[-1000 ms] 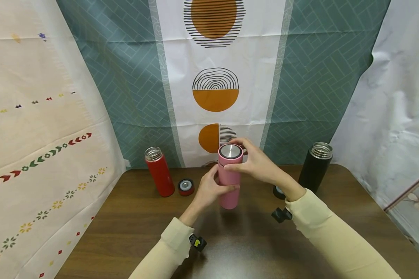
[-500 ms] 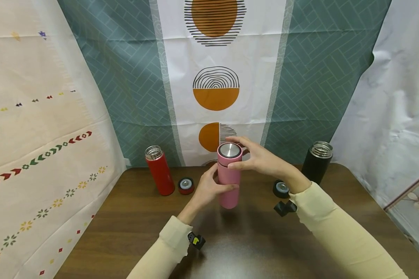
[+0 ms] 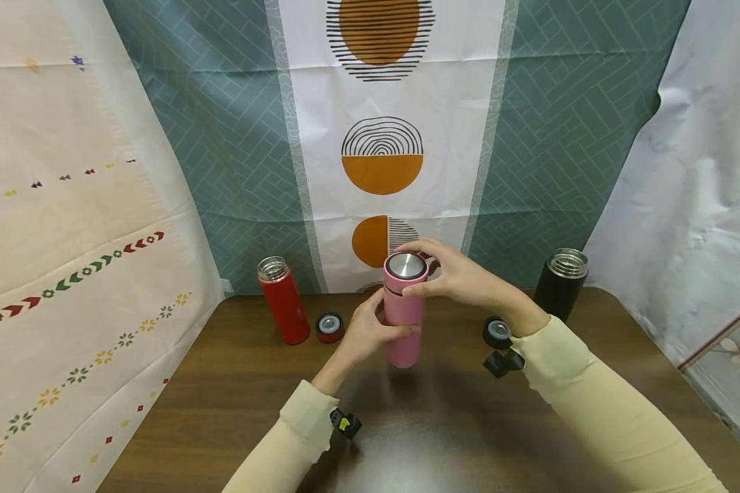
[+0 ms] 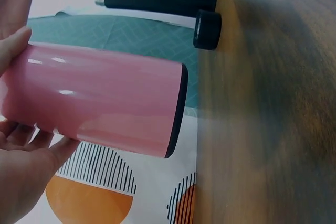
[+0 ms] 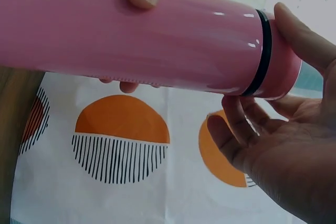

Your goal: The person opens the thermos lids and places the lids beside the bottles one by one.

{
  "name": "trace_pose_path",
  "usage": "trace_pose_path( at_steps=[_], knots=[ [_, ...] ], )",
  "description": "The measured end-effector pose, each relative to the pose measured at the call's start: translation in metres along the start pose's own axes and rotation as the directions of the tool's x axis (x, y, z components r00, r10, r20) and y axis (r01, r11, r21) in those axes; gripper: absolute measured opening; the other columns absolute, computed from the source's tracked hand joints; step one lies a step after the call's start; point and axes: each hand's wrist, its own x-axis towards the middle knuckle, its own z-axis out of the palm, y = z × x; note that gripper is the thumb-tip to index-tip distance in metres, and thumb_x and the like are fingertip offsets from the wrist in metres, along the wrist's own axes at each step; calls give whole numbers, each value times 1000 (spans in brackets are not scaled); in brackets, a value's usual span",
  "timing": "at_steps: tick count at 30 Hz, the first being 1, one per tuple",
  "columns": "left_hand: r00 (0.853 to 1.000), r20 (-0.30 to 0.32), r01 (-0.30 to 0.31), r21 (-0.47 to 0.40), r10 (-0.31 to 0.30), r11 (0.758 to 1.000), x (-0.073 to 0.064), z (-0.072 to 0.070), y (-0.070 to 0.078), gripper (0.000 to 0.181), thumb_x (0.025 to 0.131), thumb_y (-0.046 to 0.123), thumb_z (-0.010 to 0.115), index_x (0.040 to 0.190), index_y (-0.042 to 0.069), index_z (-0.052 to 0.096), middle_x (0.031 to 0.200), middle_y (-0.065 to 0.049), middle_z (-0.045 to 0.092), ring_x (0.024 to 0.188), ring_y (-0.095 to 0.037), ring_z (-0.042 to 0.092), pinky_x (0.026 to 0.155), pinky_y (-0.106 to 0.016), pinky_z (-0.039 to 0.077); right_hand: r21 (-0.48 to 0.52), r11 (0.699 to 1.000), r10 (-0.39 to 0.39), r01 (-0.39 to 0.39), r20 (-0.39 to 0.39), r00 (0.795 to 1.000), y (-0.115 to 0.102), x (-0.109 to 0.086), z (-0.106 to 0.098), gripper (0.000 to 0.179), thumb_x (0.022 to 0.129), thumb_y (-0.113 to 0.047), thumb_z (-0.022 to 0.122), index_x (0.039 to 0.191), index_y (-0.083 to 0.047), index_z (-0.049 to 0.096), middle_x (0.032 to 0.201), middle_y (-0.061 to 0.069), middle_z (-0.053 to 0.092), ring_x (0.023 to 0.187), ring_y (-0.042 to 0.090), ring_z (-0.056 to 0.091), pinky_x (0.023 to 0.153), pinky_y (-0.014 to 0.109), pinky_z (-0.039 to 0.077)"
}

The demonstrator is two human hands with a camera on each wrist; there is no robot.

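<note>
My left hand [image 3: 365, 332] grips a pink thermos bottle [image 3: 403, 346] around its middle, thumb on the near side. The bottle is held upright above the table, its dark base [image 4: 178, 111] visible in the left wrist view. At the top, my right hand [image 3: 465, 277] holds the pink lid [image 3: 406, 266], which has a silver disc on it. In the right wrist view, the thumb [image 5: 302, 35] lies on one side of the lid and the other fingers curl on the opposite side. A black ring [image 5: 261, 53] marks the seam between lid and body.
Left of the hands, an uncapped red thermos [image 3: 284, 308] stands beside its red cap [image 3: 329, 329]. At the right stands an uncapped black thermos [image 3: 558, 291], with its black cap [image 3: 497, 333] partly behind my right wrist. All stand on a brown wooden table [image 3: 240, 397] before a patterned cloth [image 3: 234, 137].
My right hand and forearm have shifted slightly right around the lid, uncovering more of the black cap. The left hand keeps its grip and the bottle has barely moved.
</note>
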Motion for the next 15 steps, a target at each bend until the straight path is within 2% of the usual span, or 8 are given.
trace_pose_path(
  at_steps=[5,10,15],
  knots=[
    [998,55,23,-6,-22,1000,-2,-5,1,69,84,19,87,145,17,55,131,-5,65,115,-26,66,100,-45,55,54,998,9,-13,66,998,0,1,-4,64,89,-26,80,147,-15,54,142,5,55,126,25,53,105,49,47],
    [993,107,39,0,-38,999,-3,-11,3,68,85,25,87,145,21,55,132,-3,65,115,-25,65,99,-45,55,60,998,-2,-6,132,991,0,3,-9,63,91,-26,78,148,-16,54,151,4,48,135,24,47,110,50,42],
    [980,191,55,-4,-54,998,-4,-18,2,68,85,29,87,145,20,55,133,-3,65,115,-25,65,98,-44,55,51,998,-42,32,210,977,1,2,-15,62,92,-26,76,149,-18,53,151,0,49,137,23,46,114,54,36]
  ],
)
